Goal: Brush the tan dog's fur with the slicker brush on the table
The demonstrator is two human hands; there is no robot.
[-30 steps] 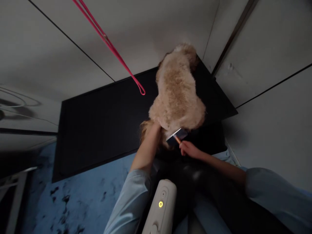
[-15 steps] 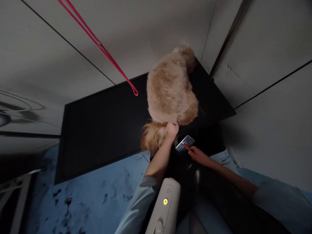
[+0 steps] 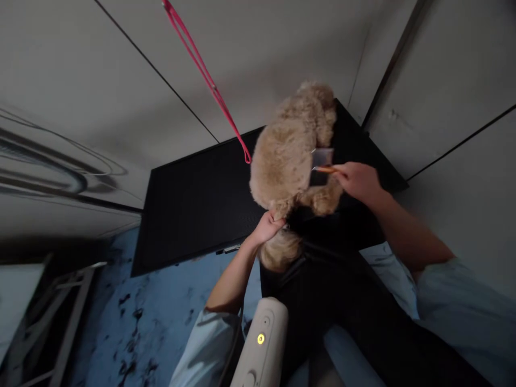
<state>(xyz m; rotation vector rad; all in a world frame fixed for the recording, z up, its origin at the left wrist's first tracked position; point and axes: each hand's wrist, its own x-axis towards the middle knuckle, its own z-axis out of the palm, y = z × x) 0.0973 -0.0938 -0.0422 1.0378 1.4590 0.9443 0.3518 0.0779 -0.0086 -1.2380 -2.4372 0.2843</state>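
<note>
A dog with curly tan fur [image 3: 282,156] stands on a black table [image 3: 193,199]. My left hand [image 3: 269,228] is closed at the near end of its body, gripping the base of what looks like its long-furred tail [image 3: 281,251]. In my closed right hand [image 3: 360,180] is the orange-brown handle of a slicker brush [image 3: 321,159]. The brush's flat rectangular head lies against the dog's right flank, just above a hind leg [image 3: 322,200]. Motion blurs the brush slightly, and its bristles are hidden.
A pink loop leash [image 3: 217,97] hangs down to the left of the dog. Pale walls [image 3: 451,97] close in behind and at right. A white device with a yellow light [image 3: 260,344] is close below me. A metal frame [image 3: 72,317] stands at lower left on the stained blue floor [image 3: 169,306].
My right hand has lifted the brush from near my lap up to the dog's flank. My left hand keeps hold at the tail. The whole view has shifted.
</note>
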